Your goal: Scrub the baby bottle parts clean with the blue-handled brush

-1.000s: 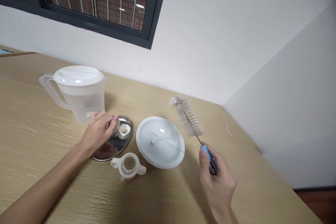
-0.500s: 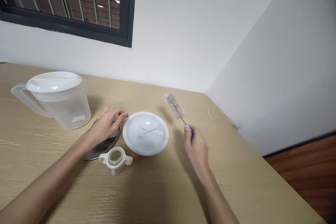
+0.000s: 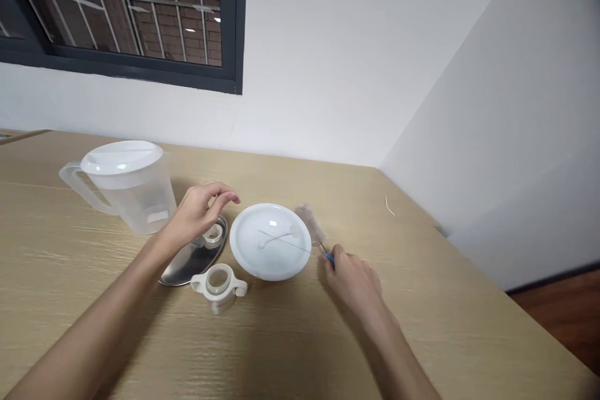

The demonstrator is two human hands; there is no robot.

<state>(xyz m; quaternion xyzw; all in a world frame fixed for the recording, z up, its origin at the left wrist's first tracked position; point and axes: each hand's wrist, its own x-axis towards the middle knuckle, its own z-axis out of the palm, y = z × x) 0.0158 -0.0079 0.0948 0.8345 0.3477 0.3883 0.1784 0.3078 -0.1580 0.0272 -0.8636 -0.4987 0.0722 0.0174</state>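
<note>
In my right hand (image 3: 354,278) is a bottle brush (image 3: 310,223), gripped by its blue handle. Its bristles lie low over the table, just right of a white bowl (image 3: 244,260). Inside the bowl are a thin straight wire or needle and a small translucent piece with a curved stem. My left hand (image 3: 201,212) hovers over an oval metal tray (image 3: 187,265), fingers bent and thumb apart from them, with nothing seen in it. A small whitish ring (image 3: 214,236) rests on the tray. In front of the bowl stands a cream two-handled bottle collar (image 3: 219,287).
A translucent lidded pitcher (image 3: 140,194) stands on the left behind the tray. A thin pale strip (image 3: 389,206) lies at the table's right. The wooden table (image 3: 300,350) meets a white wall under a barred window (image 3: 187,19).
My right hand has lowered the brush from a raised position to beside the bowl. My left hand has lifted off the ring on the tray, showing it. The view has shifted slightly.
</note>
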